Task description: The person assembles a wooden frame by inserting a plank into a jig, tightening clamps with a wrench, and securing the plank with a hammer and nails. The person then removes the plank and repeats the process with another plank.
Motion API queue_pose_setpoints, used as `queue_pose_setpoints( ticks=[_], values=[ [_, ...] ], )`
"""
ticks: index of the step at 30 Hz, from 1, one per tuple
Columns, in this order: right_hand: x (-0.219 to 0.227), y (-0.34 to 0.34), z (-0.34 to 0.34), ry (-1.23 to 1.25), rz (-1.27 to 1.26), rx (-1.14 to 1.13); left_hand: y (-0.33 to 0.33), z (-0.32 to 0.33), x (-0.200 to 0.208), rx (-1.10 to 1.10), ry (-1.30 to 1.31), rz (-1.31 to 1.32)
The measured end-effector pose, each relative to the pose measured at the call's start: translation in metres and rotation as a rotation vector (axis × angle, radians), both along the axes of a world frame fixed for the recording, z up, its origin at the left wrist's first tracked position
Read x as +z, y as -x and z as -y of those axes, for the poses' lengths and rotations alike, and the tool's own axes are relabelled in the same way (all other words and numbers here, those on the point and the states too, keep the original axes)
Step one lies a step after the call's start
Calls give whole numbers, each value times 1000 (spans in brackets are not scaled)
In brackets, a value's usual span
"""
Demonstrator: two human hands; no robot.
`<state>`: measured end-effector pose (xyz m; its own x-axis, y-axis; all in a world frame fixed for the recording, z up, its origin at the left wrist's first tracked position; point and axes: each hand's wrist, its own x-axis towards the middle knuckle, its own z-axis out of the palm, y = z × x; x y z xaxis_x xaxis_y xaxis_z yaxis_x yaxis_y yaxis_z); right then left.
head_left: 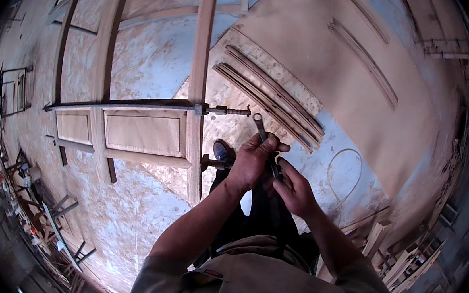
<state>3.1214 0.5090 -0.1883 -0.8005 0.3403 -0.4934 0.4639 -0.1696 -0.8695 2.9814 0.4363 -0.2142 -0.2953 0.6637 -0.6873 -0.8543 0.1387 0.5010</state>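
A metal ring wrench [261,126] is held in front of me, its ring end pointing away, close to the end of a clamp screw [236,111]. My left hand [254,158] is closed around the wrench's shaft. Lower down, my right hand [295,189] closes its fingers on the wrench's near end, which is partly hidden. The screw belongs to a long bar clamp [150,103] that lies across a wooden panelled frame [195,145]. A second clamp end [211,162] sits against the frame's right edge, nearer to me.
Several wooden strips [269,97] lie on a board right of the clamp. Further right, more strips [366,64] rest on a large brown sheet [313,29]. A thin loop of cord or wire [346,175] is on the floor. Wood pieces [407,268] are stacked at the lower right.
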Motion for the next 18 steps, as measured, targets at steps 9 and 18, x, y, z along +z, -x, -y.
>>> queue_pose_setpoints(
  ticks=[9,18],
  values=[
    [-120,23,-12,-468,188,-109,78,29,30,-592,406,-1879],
    [-135,38,-12,-405,82,-8,124,32,7,-849,394,-2054]
  ],
)
